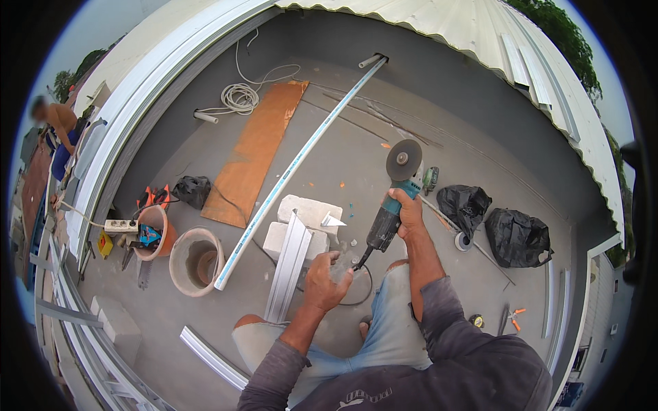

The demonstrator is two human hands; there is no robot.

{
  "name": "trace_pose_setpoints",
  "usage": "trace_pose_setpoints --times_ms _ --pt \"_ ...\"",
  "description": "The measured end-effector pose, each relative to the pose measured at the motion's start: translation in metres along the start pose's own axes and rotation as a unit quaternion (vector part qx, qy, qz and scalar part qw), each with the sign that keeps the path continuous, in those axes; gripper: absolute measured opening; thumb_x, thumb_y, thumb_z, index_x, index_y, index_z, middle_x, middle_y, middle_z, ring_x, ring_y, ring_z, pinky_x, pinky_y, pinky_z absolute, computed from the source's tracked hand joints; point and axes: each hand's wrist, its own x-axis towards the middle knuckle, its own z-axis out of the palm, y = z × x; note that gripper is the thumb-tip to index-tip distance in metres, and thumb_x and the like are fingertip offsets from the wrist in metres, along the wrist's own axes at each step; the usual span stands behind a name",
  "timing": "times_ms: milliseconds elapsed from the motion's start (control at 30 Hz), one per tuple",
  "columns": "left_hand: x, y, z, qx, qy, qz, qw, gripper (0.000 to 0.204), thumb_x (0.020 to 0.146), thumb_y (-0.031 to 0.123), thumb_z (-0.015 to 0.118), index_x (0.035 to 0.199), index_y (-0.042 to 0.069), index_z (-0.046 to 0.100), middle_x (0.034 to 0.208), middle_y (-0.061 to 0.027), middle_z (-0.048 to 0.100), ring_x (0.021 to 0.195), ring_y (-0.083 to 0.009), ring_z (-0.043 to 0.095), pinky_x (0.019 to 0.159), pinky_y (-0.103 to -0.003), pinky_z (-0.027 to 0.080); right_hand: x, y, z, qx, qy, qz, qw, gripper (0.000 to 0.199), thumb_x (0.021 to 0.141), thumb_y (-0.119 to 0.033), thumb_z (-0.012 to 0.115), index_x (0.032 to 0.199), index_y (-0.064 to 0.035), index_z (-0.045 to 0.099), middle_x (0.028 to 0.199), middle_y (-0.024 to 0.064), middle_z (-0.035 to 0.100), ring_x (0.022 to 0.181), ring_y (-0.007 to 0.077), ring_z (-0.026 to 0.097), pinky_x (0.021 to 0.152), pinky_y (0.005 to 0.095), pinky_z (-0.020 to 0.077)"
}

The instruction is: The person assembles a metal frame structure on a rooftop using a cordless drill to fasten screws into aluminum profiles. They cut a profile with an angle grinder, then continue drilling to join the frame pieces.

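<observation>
My right hand (411,214) is wrapped round a teal and black angle grinder (384,229), raised with its dark disc (415,152) at the upper end. My left hand (325,282) is closed at the edge of a greyish see-through piece (338,270), by the grinder's cord end; its exact kind is unclear. Just left of that hand, a silver metal profile (286,267) leans on two white blocks (310,211). A small pointed metal offcut (332,220) rests against the upper block. The grinder's cord (370,291) loops down near my knees.
A long white pipe (295,168) slants across, past an orange-brown board (264,147). Two buckets (184,259) stand left, beside a power strip (120,225). Black bags (517,236), a tape measure (476,320) and orange-handled snips (515,319) lie right. Another person (63,130) is far left.
</observation>
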Motion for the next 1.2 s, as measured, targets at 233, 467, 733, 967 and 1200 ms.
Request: trace_pose_setpoints --times_ms 233,467,733,967,1200 --pt "0.064 0.040 0.079 -0.140 -0.123 -0.192 0.963 0.057 0.086 0.018 0.081 0.132 -0.004 0.056 0.109 -0.0227 0.075 0.101 -0.0330 0.075 0.088 -0.041 0.057 0.012 0.002 -0.015 0.012 0.011 -0.001 1.000 0.030 0.080 -0.016 0.080 0.103 -0.0025 0.066 0.088 0.0106 0.070 0.076 0.0243 0.072 0.070 0.0405 0.0602" --pt "0.069 0.027 0.102 -0.150 -0.138 -0.216 0.955 0.063 0.086 0.017 0.082 0.137 -0.005 0.052 0.114 -0.0198 0.072 0.099 -0.0282 0.073 0.087 -0.038 0.058 0.055 0.023 -0.040 0.031 -0.018 0.122 0.992 0.042 0.081 -0.024 0.081 0.112 -0.0021 0.062 0.094 0.0126 0.070 0.079 0.0242 0.072 0.070 0.0416 0.0611" --pt "-0.010 -0.026 0.024 0.239 0.143 -0.110 0.954 0.096 0.074 0.024 0.091 0.148 -0.003 0.037 0.144 -0.0285 0.046 0.139 -0.0455 0.042 0.117 -0.053 0.034 0.131 0.113 -0.116 -0.064 0.008 0.256 0.965 0.058 0.079 -0.029 0.084 0.120 0.0022 0.057 0.099 0.0155 0.065 0.077 0.0276 0.071 0.064 0.0467 0.0623" --pt "-0.020 -0.104 0.007 0.309 0.062 -0.285 0.905 0.128 0.061 0.033 0.100 0.158 -0.002 0.024 0.152 -0.0292 0.041 0.142 -0.0459 0.040 0.119 -0.055 0.032 0.151 0.196 -0.174 -0.059 -0.006 0.326 0.944 0.064 0.080 -0.033 0.080 0.120 0.0095 0.056 0.098 0.0196 0.065 0.075 0.0307 0.070 0.065 0.0487 0.0616" --pt "-0.033 -0.149 0.023 0.358 0.116 -0.248 0.893 0.111 0.065 0.015 0.090 0.155 -0.004 0.028 0.147 -0.0277 0.046 0.136 -0.0471 0.045 0.115 -0.056 0.035 0.159 0.200 -0.208 -0.162 -0.034 0.344 0.924 0.071 0.078 -0.036 0.087 0.124 0.0087 0.057 0.100 0.0175 0.066 0.076 0.0279 0.070 0.064 0.0428 0.0606"
